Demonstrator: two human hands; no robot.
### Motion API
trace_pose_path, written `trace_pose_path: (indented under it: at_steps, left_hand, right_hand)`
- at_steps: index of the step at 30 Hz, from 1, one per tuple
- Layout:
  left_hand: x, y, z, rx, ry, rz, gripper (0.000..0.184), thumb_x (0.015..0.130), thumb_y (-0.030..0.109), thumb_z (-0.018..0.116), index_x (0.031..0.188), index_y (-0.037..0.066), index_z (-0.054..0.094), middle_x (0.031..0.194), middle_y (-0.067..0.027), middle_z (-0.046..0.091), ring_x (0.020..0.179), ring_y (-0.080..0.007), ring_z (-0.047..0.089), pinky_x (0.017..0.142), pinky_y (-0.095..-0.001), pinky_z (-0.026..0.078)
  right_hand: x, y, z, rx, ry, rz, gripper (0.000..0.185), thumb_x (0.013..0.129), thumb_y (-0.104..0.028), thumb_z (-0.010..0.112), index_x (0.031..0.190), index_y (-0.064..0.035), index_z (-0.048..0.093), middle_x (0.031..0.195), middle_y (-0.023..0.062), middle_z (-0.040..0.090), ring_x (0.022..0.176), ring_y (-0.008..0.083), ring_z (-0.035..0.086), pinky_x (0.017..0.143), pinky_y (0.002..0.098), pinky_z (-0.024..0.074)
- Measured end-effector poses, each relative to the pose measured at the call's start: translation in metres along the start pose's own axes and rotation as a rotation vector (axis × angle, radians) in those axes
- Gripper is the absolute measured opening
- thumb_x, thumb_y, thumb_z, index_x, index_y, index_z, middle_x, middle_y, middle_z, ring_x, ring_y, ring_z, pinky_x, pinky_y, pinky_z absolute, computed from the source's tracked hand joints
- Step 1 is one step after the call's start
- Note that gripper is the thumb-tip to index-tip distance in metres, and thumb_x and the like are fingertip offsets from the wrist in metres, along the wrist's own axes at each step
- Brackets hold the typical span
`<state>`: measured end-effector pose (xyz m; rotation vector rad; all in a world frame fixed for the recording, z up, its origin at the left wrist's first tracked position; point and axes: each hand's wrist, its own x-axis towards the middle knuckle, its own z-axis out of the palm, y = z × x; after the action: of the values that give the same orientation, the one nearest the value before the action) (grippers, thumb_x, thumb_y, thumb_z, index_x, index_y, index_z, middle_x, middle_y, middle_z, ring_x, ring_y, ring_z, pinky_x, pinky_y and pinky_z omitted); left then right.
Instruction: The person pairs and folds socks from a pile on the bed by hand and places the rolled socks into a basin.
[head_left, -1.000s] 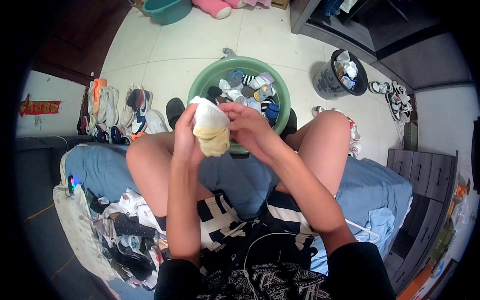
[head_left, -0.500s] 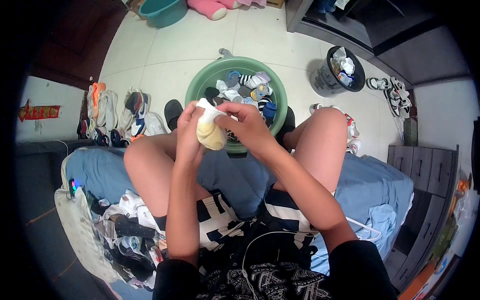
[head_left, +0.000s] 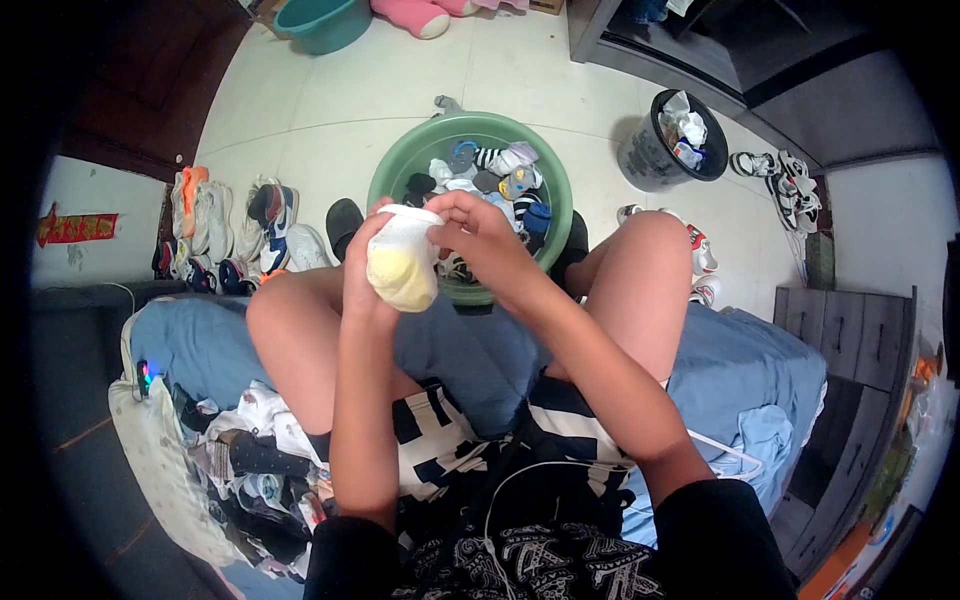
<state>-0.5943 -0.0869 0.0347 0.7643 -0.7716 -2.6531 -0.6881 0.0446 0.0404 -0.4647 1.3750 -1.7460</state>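
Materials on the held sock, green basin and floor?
Held sock: soft matte knit, probably cotton blend; ribbed-looking cuff, rounded folds.
Green basin: likely moulded plastic, smooth; even colour, rolled-looking rim.
Floor: probably ceramic tile, smooth; pale slabs with thin straight joints.

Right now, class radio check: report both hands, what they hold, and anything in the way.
Left hand and right hand both on white-and-yellow sock. Sock held above lap, near green basin of socks. Nothing visibly blocking the hands.

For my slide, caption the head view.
Two hands hold a white and yellow sock above a green basin of socks.
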Motion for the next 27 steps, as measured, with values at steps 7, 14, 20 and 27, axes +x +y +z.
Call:
trace_pose_path:
  at_steps: [7,14,20,27]
  left_hand:
    - [-0.003,0.002,0.015,0.294,-0.073,0.019,0.041,0.092,0.021,0.059,0.129,0.005,0.047,0.111,-0.0106,0.061,0.099,-0.0207,0.062,0.082,-0.0333,0.052]
    - [-0.009,-0.001,0.027,0.434,-0.11,-0.144,0.045,0.091,0.008,0.058,0.134,0.006,0.046,0.118,-0.0099,0.059,0.107,-0.0177,0.06,0.087,-0.0312,0.051]
    - [0.0,-0.007,0.005,0.359,0.042,0.097,0.027,0.09,0.004,0.054,0.117,0.008,0.051,0.108,-0.01,0.062,0.097,-0.02,0.063,0.083,-0.0322,0.052]
    - [-0.002,-0.006,0.014,0.26,0.063,0.147,0.027,0.092,0.008,0.054,0.118,0.004,0.048,0.107,-0.0137,0.062,0.099,-0.0219,0.062,0.087,-0.0327,0.05]
  right_hand:
    - [0.0,-0.004,-0.004,-0.025,0.099,-0.199,0.022,0.084,-0.001,0.061,0.106,-0.0025,0.056,0.093,0.003,0.06,0.083,0.0094,0.057,0.071,0.0243,0.0479]
    - [-0.002,-0.015,-0.007,-0.168,0.187,-0.249,0.023,0.086,0.001,0.058,0.108,-0.0011,0.057,0.098,0.0063,0.061,0.084,0.0099,0.058,0.07,0.0253,0.05]
    - [0.004,-0.003,-0.031,-0.172,0.18,-0.154,0.019,0.089,-0.01,0.058,0.105,-0.0005,0.059,0.086,0.0068,0.066,0.075,0.0142,0.06,0.069,0.0269,0.05]
    - [0.001,0.023,-0.006,-0.356,0.051,0.07,0.033,0.087,-0.029,0.066,0.098,0.0013,0.063,0.085,0.0121,0.066,0.076,0.0197,0.062,0.071,0.0323,0.0495]
